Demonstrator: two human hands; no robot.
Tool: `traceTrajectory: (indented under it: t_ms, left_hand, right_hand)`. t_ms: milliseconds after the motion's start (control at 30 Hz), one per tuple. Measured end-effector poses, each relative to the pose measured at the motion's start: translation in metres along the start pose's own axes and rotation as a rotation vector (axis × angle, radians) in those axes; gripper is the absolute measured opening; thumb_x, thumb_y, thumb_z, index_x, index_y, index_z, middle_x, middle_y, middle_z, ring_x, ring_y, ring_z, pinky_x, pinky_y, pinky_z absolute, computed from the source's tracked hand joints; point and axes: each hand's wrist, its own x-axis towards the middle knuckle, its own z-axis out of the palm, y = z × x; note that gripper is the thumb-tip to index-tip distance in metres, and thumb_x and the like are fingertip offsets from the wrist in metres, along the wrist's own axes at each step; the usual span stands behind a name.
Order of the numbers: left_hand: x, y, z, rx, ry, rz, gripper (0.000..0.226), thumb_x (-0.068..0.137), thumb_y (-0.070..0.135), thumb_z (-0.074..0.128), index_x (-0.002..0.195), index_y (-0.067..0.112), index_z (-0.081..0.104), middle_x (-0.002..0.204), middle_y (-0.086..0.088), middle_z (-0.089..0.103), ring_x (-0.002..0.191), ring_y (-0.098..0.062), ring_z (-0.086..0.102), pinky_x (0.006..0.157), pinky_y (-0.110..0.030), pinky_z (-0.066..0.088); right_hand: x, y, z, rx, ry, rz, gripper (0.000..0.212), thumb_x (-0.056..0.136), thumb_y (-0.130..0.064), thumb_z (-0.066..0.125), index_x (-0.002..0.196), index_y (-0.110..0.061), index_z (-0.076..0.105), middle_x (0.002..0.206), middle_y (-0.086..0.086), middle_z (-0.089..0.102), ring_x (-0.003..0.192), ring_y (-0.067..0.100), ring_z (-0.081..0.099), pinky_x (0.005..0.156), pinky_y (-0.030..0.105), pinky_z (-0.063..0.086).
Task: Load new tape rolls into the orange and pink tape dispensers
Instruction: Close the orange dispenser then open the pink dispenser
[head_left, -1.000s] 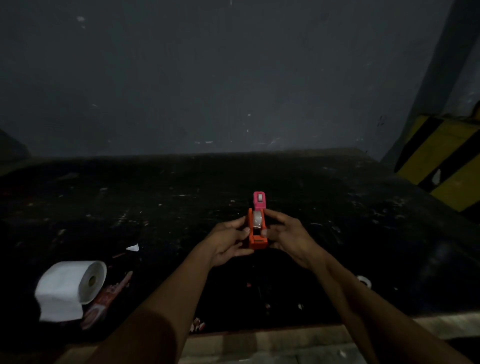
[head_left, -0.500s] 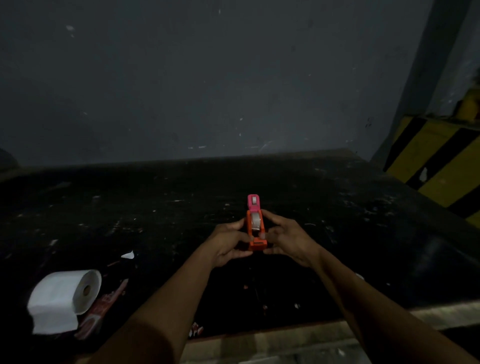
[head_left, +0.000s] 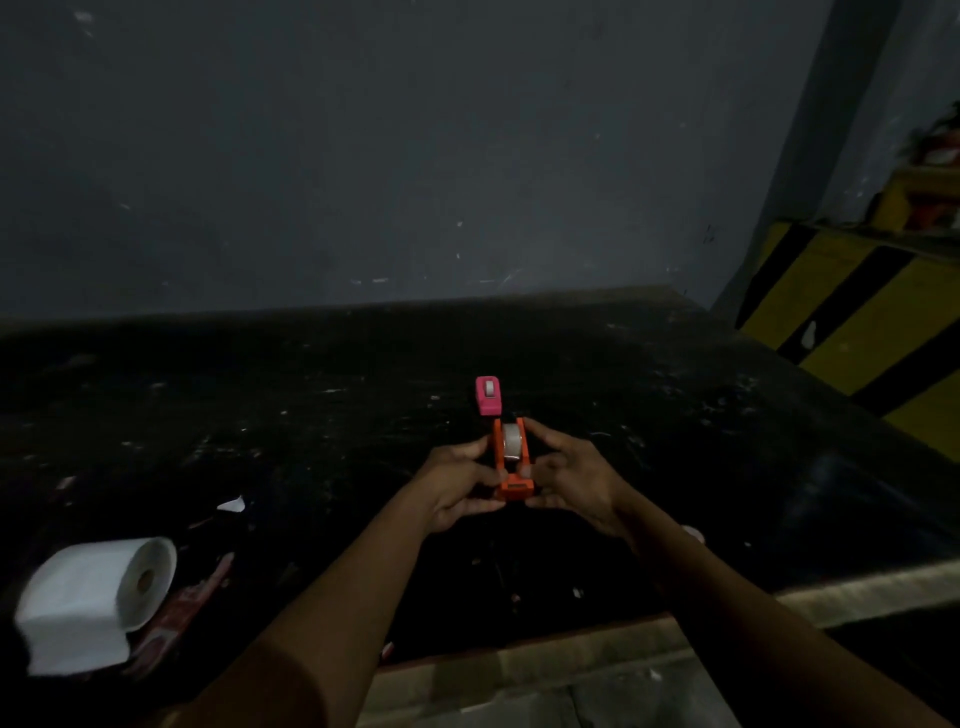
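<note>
An orange tape dispenser (head_left: 514, 487) is held over the dark table, with a pale tape roll (head_left: 512, 440) seated between its side walls. My left hand (head_left: 460, 480) grips its left side, fingers curled around the frame. On the other side, my right hand (head_left: 569, 475) holds it, thumb resting near the roll. Just beyond it stands a pink tape dispenser (head_left: 488, 396) on the table, with a small pale roll showing in its top; neither hand touches it.
A white toilet paper roll (head_left: 96, 597) lies at the near left on a red wrapper (head_left: 176, 616). A small white scrap (head_left: 232, 504) lies left of my hands. A pale ring (head_left: 693, 532) peeks behind my right wrist. A yellow-and-black striped barrier (head_left: 852, 322) stands right.
Both hands stay on the orange dispenser and have shifted it slightly toward me, away from the pink one. The roll now shows more fully in its frame.
</note>
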Motion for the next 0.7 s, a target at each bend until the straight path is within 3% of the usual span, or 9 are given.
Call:
traceTrajectory:
  t_ms: [300, 533, 700]
  left_hand:
    - [0.006, -0.005, 0.003, 0.003, 0.003, 0.051, 0.052, 0.083, -0.005, 0.061, 0.122, 0.029, 0.063, 0.116, -0.005, 0.069, 0.106, -0.021, 0.066, 0.082, -0.035, 0.057]
    - [0.023, -0.001, 0.012, 0.056, 0.012, 0.062, 0.053, 0.084, -0.005, 0.061, 0.125, 0.028, 0.061, 0.114, -0.005, 0.069, 0.107, -0.021, 0.066, 0.087, -0.037, 0.056]
    - [0.048, 0.0, 0.018, 0.134, 0.05, 0.109, 0.051, 0.082, -0.003, 0.064, 0.124, 0.027, 0.062, 0.112, -0.002, 0.071, 0.108, -0.02, 0.065, 0.096, -0.038, 0.053]
  right_hand:
    - [0.001, 0.002, 0.001, -0.007, 0.042, 0.0, 0.067, 0.089, -0.008, 0.06, 0.142, -0.04, 0.034, 0.111, 0.015, 0.068, 0.099, 0.027, 0.069, 0.076, 0.034, 0.059]
    - [0.009, -0.001, -0.011, -0.057, 0.085, 0.018, 0.066, 0.09, -0.006, 0.057, 0.143, -0.038, 0.033, 0.105, 0.011, 0.069, 0.094, 0.022, 0.07, 0.078, 0.034, 0.059]
    - [0.029, -0.003, -0.026, -0.174, 0.095, 0.041, 0.066, 0.09, -0.014, 0.057, 0.143, -0.042, 0.03, 0.107, 0.006, 0.068, 0.096, 0.019, 0.068, 0.087, 0.04, 0.058]
